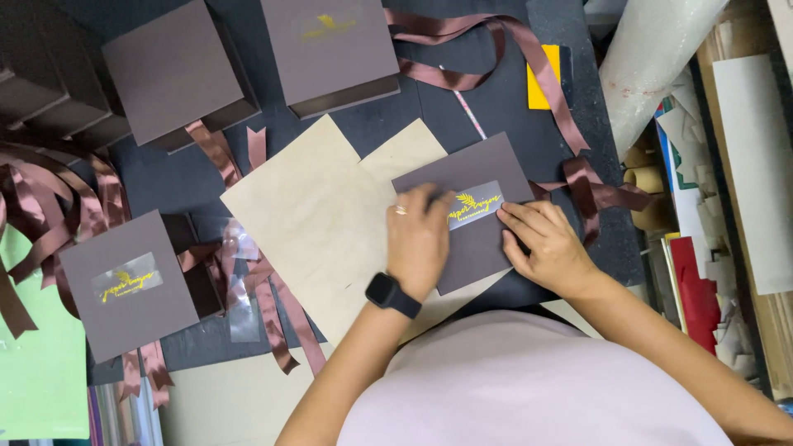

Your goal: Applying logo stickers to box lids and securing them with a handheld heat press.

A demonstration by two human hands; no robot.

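Head view: left hand [419, 239], with a ring and a black wristwatch, lies flat, fingers together, pressing a clear sticker [475, 205] with gold lettering onto a brown box lid [487, 248]. Right hand [545, 244] rests open on the lid's right edge, fingertips touching the sticker's right end. Lid sits on a beige sheet [314, 215] on the dark table [496, 107]. Brown ribbon [545, 74] curls far right; more brown boxes [128, 281] lie left and far.
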